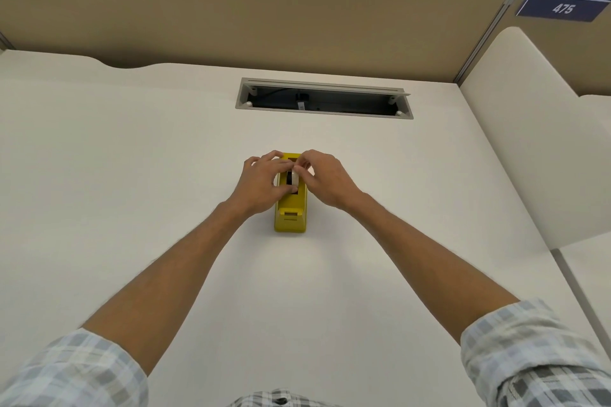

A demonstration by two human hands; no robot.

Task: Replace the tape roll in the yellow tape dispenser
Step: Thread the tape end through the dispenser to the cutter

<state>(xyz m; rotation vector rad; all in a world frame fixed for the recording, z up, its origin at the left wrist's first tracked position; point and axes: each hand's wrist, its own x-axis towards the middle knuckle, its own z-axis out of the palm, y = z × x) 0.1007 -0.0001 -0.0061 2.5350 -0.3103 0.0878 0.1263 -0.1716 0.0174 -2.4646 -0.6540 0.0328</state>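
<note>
The yellow tape dispenser (pixel 291 213) stands on the white desk (pixel 132 175), its cutter end toward me. A white tape roll (pixel 293 178) on a black core sits in the dispenser's slot, mostly covered by fingers. My left hand (pixel 261 183) wraps the roll and dispenser from the left, thumb against the roll's near side. My right hand (pixel 322 177) comes in from the right and pinches the top of the roll with its fingertips. Both hands touch the roll above the dispenser's middle.
A long open cable tray (pixel 324 98) is cut into the desk behind the dispenser. A tan partition wall (pixel 264 16) closes the back, with a sign reading 475 (pixel 562 8). A white side divider (pixel 529 142) stands at the right.
</note>
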